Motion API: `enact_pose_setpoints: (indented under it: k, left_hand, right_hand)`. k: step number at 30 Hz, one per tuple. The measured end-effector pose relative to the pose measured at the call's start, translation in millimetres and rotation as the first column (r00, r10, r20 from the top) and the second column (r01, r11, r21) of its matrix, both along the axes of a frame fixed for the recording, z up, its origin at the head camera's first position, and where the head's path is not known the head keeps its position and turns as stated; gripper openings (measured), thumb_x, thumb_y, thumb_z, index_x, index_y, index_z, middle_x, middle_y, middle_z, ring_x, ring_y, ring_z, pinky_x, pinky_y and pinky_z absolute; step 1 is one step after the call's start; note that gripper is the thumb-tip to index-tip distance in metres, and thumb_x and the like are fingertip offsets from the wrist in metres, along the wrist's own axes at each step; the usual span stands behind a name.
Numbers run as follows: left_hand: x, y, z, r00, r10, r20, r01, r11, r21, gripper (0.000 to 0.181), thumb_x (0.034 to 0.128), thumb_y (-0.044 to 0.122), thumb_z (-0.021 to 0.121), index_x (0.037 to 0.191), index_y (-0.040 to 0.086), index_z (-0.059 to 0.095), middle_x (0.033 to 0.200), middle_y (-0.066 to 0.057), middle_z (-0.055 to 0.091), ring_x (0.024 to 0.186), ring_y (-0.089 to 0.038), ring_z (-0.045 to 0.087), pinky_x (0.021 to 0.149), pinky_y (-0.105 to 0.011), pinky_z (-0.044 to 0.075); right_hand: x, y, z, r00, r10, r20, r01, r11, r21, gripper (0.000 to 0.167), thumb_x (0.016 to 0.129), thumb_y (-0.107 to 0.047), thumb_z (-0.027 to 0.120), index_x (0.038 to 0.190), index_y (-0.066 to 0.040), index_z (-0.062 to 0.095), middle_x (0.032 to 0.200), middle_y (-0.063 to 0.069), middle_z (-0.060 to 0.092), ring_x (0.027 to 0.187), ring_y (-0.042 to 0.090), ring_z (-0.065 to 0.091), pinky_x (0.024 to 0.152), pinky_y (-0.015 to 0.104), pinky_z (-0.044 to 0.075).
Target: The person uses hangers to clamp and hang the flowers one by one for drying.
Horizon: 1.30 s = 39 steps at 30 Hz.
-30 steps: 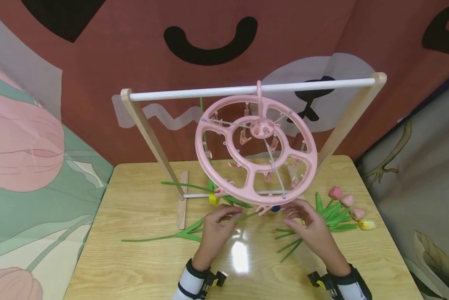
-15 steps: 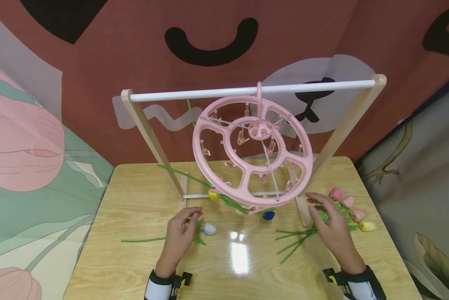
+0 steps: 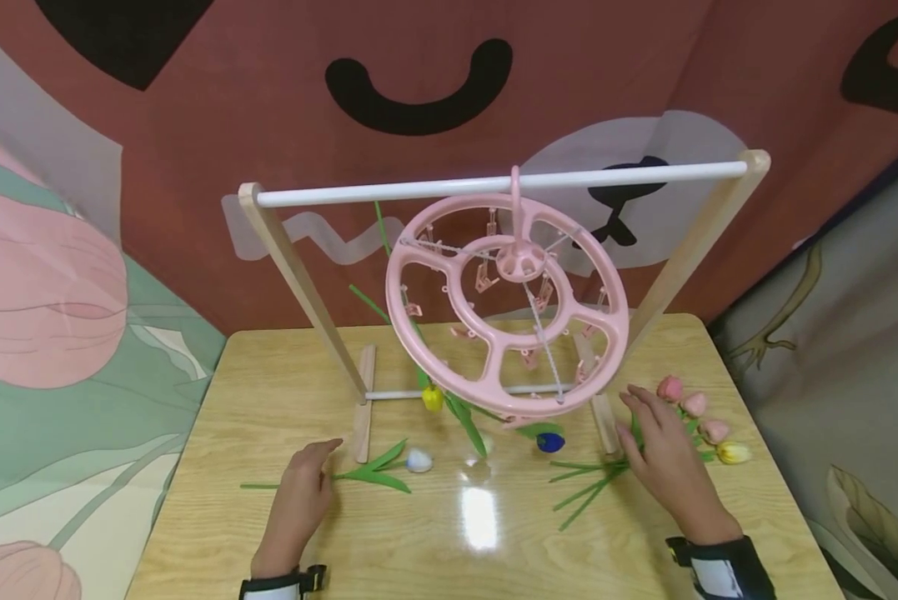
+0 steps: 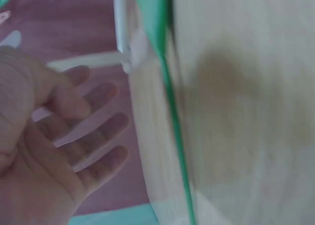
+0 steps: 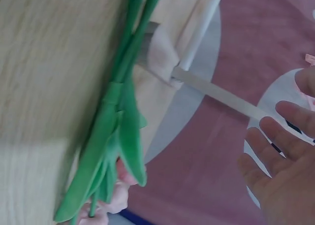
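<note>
A pink round clip hanger [image 3: 496,360] hangs by its hook from a rack's white bar [image 3: 388,192]. Artificial tulips dangle at its front: a yellow tulip [image 3: 433,397] and a blue tulip [image 3: 549,442]. My left hand [image 3: 298,500] is above the stem of a white tulip [image 3: 418,460] lying on the table; in the left wrist view its fingers are loosely spread beside the green stem [image 4: 172,102], holding nothing. My right hand [image 3: 669,467] is over a bunch of tulips [image 3: 694,403], partly covering their leaves. The right wrist view shows its fingers extended and apart from the leaves [image 5: 101,146].
Two wooden posts [image 3: 306,292] with flat feet [image 3: 362,433] hold the bar, and a lower white rod [image 3: 403,394] joins them. Small pink clips [image 3: 486,275] hang inside the hanger. Behind the wooden table [image 3: 509,533] hangs a printed curtain [image 3: 268,108].
Both hands have drawn away from the hanger, left hand leftward and right hand rightward. My left hand has let go of a green stem. The hanger and its flowers have swung slightly.
</note>
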<state>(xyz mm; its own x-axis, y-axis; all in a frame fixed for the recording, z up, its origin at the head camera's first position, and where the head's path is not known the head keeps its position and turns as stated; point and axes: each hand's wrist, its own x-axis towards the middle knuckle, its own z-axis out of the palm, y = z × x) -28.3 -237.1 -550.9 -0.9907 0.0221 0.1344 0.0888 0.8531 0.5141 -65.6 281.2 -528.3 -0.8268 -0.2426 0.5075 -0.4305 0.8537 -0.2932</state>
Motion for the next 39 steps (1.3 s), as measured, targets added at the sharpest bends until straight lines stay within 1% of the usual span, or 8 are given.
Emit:
enact_pose_setpoints:
  k: [5,8,13,16,19,25,31,39]
  left_hand:
    - [4.2,-10.5,-9.0,1.000,-0.009,0.003,0.009,0.995,-0.099,0.053,0.0702,-0.025,0.061,0.117,-0.002,0.072,0.115,-0.022,0.070,0.108,-0.045,0.066,0.089,-0.060,0.059]
    - [6.0,-15.8,-13.9,1.000,-0.004,-0.022,0.001,0.989,-0.149,0.046,0.0688,-0.025,0.065,0.107,-0.001,0.075,0.106,-0.021,0.072,0.096,-0.042,0.068,0.079,-0.057,0.060]
    - [9.2,-20.4,-18.1,0.999,0.040,0.033,-0.031,0.972,-0.234,0.028,0.0778,-0.016,0.076,0.099,0.002,0.076,0.096,-0.018,0.070,0.085,-0.036,0.067,0.069,-0.051,0.060]
    - [9.1,-21.6,-21.5,0.997,0.054,0.056,-0.037,0.962,-0.269,0.019,0.0816,-0.011,0.078,0.095,0.002,0.076,0.090,-0.015,0.068,0.081,-0.032,0.065,0.068,-0.047,0.060]
    - [9.0,-21.8,-22.3,0.996,0.054,0.064,-0.033,0.957,-0.287,0.017,0.0825,-0.010,0.077,0.093,0.003,0.076,0.088,-0.013,0.066,0.079,-0.029,0.064,0.067,-0.045,0.060]
    - [12.1,-12.2,-16.1,0.997,-0.004,0.071,0.025,0.952,-0.304,0.023,0.0792,-0.013,0.079,0.094,0.004,0.076,0.087,-0.010,0.066,0.077,-0.025,0.064,0.065,-0.039,0.062]
    - [11.5,16.9,-8.3,0.995,-0.099,0.032,0.104,0.934,-0.341,0.024,0.0765,-0.012,0.082,0.092,0.006,0.077,0.083,-0.006,0.065,0.074,-0.017,0.059,0.061,-0.030,0.060]
    - [3.1,63.0,-4.0,0.962,-0.272,-0.019,0.244,0.890,-0.385,0.029,0.0750,-0.012,0.083,0.094,0.009,0.077,0.082,-0.001,0.060,0.072,-0.016,0.056,0.051,-0.024,0.049]
  right_hand:
    - [2.2,5,-4.3,1.000,-0.009,0.016,0.008,1.000,0.017,0.080,0.107,-0.059,0.026,0.129,0.010,0.060,0.135,0.031,0.058,0.118,0.049,0.057,0.094,0.064,0.050]
    - [3.7,7,-4.8,0.999,-0.016,0.040,0.015,1.000,0.028,0.069,0.109,-0.051,0.036,0.129,0.010,0.060,0.136,0.031,0.058,0.119,0.050,0.057,0.096,0.065,0.049]
    - [5.9,9,-8.2,0.998,-0.024,0.054,0.022,0.999,0.042,0.054,0.109,-0.039,0.050,0.129,0.009,0.060,0.134,0.031,0.059,0.117,0.050,0.058,0.096,0.064,0.049]
    - [6.8,9,-11.3,0.999,-0.019,0.046,0.017,0.999,0.033,0.045,0.103,-0.028,0.063,0.128,0.010,0.061,0.131,0.032,0.060,0.115,0.050,0.059,0.096,0.064,0.050]
    - [7.9,8,-14.0,0.999,-0.014,0.050,0.013,1.000,0.026,0.048,0.085,-0.006,0.079,0.127,0.010,0.062,0.130,0.032,0.061,0.114,0.050,0.059,0.096,0.064,0.050]
    - [10.7,1,-18.8,0.997,0.002,0.071,-0.005,0.999,0.044,0.049,0.083,-0.006,0.079,0.126,0.009,0.062,0.131,0.031,0.061,0.114,0.050,0.060,0.093,0.064,0.052]
    - [13.2,-10,-24.0,0.996,0.031,0.084,-0.035,0.998,0.047,0.053,0.079,-0.005,0.081,0.127,0.006,0.063,0.131,0.030,0.062,0.113,0.049,0.061,0.093,0.064,0.053]
    - [17.5,-29,-28.9,0.986,0.097,0.135,-0.106,0.993,0.061,0.052,0.085,-0.014,0.081,0.130,0.003,0.063,0.134,0.026,0.061,0.120,0.044,0.060,0.099,0.061,0.053]
